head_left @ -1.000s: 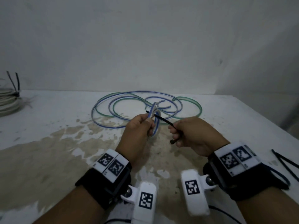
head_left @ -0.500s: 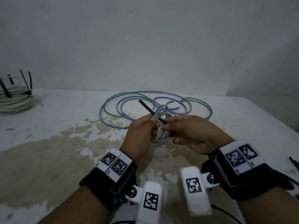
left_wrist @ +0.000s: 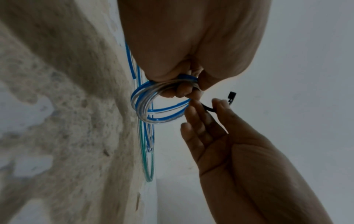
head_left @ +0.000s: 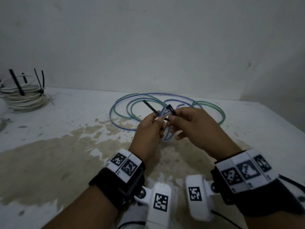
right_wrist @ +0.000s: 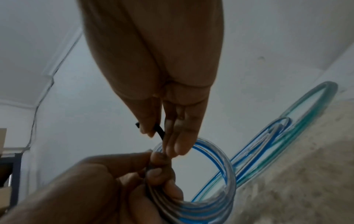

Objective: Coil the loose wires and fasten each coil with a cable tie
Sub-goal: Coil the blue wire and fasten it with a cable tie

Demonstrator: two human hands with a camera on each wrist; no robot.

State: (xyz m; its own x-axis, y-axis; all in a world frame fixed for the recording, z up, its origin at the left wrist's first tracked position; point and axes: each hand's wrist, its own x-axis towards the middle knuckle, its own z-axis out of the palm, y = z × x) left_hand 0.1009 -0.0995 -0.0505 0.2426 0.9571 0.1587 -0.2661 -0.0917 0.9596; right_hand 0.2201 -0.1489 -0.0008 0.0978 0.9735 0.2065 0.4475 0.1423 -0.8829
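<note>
My left hand grips a small coil of blue-striped clear wire above the table. A black cable tie passes through the coil; its thin tail sticks up to the left. My right hand pinches the tie near its square head between thumb and forefinger. The rest of the blue and green wire lies in loose loops on the table behind my hands.
A stack of white cable coils bound with black ties stands at the table's far left. The white table has a large beige stain in front of me. The wall rises right behind the loose loops.
The tie has been pushed through the coil; its tail now sticks out to the left. My right hand has shifted from the tail end to the head end, bent upward.
</note>
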